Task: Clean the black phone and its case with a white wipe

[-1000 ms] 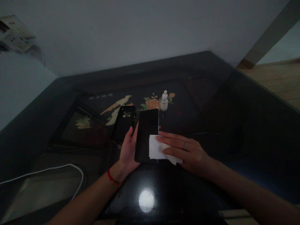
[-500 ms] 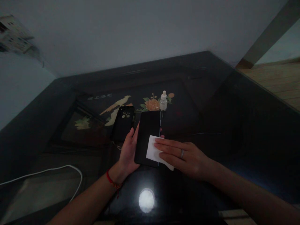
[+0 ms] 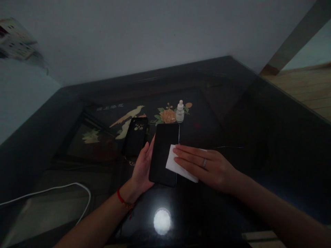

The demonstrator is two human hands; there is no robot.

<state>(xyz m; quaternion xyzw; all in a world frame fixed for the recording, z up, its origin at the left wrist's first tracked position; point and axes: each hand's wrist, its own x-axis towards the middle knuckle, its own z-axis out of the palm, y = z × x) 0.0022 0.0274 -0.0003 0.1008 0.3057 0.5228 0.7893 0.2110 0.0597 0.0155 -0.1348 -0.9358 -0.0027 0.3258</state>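
A black smartphone (image 3: 163, 151) lies tilted in my left hand (image 3: 142, 168), its dark screen facing up. The thumb shows along the left edge, while the other fingers are hidden beneath. My right hand (image 3: 204, 165) presses a folded white wipe (image 3: 172, 162) against the right part of the screen with its fingertips. Left of the phone, a black phone case (image 3: 136, 137) rests on the table, with a small chain (image 3: 131, 162) at its lower end. Beyond the phone stands a small dropper bottle (image 3: 180, 113) with a white top, upright.
The glossy dark table (image 3: 232, 113) carries a bird and flower pattern and reflects a bright round light. A white cable (image 3: 59, 186) curves across its left side. Behind the table is a pale wall (image 3: 155, 38), with sockets (image 3: 18, 44) at upper left.
My right hand and the wipe have slid a little up and to the right over the screen. The phone has shifted slightly right and toward me in my left hand.
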